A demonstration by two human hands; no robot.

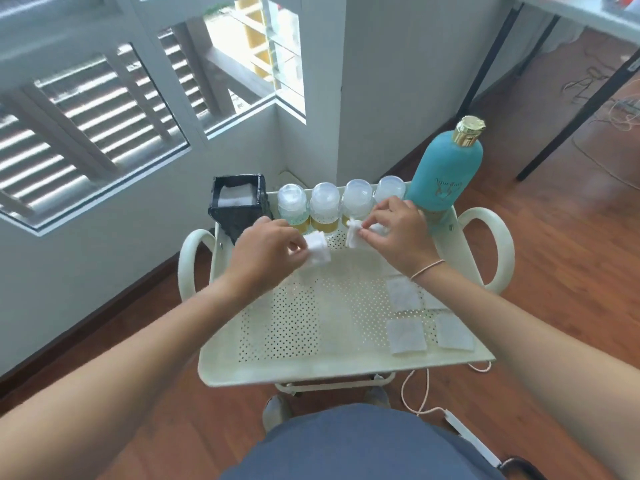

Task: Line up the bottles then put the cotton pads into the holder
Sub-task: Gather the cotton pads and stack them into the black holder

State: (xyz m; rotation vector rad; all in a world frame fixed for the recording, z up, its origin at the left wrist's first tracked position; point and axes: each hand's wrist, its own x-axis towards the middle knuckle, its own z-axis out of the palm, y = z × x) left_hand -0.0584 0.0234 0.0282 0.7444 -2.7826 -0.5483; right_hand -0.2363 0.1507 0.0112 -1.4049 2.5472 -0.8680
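Several small clear bottles (292, 206) with yellow liquid stand in a row along the far edge of the cream perforated cart tray (294, 327). A tall teal bottle (445, 171) with a gold cap ends the row on the right. At the far left corner stands a black square holder (239, 209) with white pads inside. My left hand (268, 249) pinches a white cotton pad (318, 250) above the tray. My right hand (398, 230) pinches another pad (354, 234) just in front of the bottles. Several cotton pads (405, 336) lie flat on the tray's right side.
The cart has looped handles (498, 244) on both sides. A wall corner and a window sit behind it. Dark table legs (568, 123) and loose cables stand on the wooden floor at the right. A white cord (427, 386) trails under the cart.
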